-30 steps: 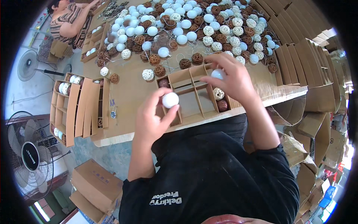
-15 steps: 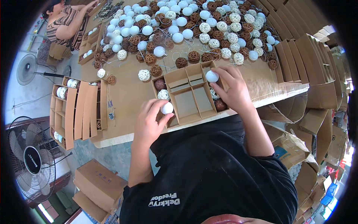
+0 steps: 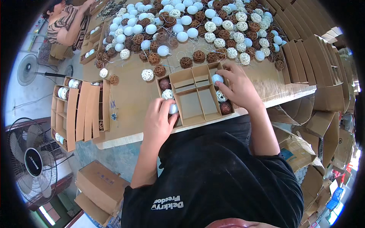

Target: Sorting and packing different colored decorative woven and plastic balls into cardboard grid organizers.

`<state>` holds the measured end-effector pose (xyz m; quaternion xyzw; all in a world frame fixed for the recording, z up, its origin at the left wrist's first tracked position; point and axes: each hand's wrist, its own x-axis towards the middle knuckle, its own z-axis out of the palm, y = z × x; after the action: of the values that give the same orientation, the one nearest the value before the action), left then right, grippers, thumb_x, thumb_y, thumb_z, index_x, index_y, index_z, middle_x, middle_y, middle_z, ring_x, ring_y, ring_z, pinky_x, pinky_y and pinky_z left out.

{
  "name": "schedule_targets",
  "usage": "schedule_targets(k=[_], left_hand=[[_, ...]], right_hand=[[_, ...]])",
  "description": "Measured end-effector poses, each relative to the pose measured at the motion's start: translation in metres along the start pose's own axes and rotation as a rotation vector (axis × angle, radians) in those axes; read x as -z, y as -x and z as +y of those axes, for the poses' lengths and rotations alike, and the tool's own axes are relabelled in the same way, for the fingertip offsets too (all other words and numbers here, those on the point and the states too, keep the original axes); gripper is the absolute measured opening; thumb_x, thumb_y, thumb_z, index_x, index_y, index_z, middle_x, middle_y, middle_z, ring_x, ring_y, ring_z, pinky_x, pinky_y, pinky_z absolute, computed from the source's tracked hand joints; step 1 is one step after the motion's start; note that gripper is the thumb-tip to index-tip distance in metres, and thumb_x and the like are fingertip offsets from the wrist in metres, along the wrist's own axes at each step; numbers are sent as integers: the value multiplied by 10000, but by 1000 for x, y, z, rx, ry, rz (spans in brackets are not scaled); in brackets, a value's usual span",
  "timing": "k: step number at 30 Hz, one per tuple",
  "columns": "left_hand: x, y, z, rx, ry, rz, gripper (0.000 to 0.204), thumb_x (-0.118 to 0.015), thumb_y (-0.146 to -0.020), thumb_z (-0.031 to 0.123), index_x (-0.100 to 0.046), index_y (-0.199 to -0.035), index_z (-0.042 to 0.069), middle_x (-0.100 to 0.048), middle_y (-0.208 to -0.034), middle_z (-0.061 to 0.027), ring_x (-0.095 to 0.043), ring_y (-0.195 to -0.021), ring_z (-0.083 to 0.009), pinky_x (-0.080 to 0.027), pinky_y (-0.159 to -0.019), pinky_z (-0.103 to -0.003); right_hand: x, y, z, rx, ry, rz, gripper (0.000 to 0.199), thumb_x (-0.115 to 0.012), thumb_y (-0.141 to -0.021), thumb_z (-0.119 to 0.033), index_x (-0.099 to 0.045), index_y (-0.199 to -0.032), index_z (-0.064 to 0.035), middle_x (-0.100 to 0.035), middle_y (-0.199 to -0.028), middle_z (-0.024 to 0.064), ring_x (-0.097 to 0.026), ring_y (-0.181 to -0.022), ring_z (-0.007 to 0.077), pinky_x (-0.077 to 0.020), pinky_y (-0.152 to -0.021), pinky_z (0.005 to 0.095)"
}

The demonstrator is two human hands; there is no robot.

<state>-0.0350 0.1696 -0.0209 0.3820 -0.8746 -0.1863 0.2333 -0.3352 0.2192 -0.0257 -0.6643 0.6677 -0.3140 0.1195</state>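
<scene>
Divided cardboard tray (image 3: 195,99) lying between hands: left hand (image 3: 159,123) gripping pale ball (image 3: 173,109) at near-left cell, right hand (image 3: 239,88) gripping blue ball (image 3: 217,78) over far-right cell.

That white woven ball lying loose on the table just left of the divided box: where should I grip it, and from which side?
Take the white woven ball from straight above, fingertips pinching across its widest part. It is round and lies alone on bare table, so the top is open, while a brown ball crowds its right side and the divided box lies beyond.

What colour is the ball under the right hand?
Pale blue; the ball sits under the right hand in the head view.
</scene>
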Motion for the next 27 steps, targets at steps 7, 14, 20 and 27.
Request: schedule_targets(k=[7, 14, 20, 27], left_hand=[[0, -3, -3, 17, 52, -69, 380, -847, -718, -27, -580, -979, 43, -563, -1038, -116, -615, -884, -337, -514, -773, -453], [5, -6, 6, 52, -29, -106, 359, -854, -734, 16, -582, -961, 71, -532, -1033, -118, -600, -950, -326, -522, -803, -448], [32, -27, -16, 113, 136, -83, 303, -734, -886, 75, -607, -1160, 77, -573, -1196, -158, -602, -1142, -396, -515, -947, -462], [29, -76, -66, 194, -228, -51, 496, -735, -904, 81, -586, -1375, 111, -611, -1284, -191, -602, -1191, -418, -503, -1008, -500]], right_hand=[[-10, 6, -11, -147, -27, 1, 314, -732, -942, -221, -708, -1213, -66, -621, -1238, 201, -610, -1145, 407, -514, -987, 475], [-26, 10, 0, -160, -299, 207, 218, -719, -950, -149, -719, -1139, -41, -634, -1186, 146, -639, -1039, 298, -523, -910, 394], [-35, 13, 11, -116, -487, 412, 106, -631, -1008, -74, -689, -1040, 8, -673, -1063, 102, -645, -905, 194, -514, -810, 301], [-40, 12, 18, -140, -544, 436, 98, -639, -996, -73, -693, -1010, 7, -691, -1045, 115, -649, -925, 223, -515, -840, 329]])
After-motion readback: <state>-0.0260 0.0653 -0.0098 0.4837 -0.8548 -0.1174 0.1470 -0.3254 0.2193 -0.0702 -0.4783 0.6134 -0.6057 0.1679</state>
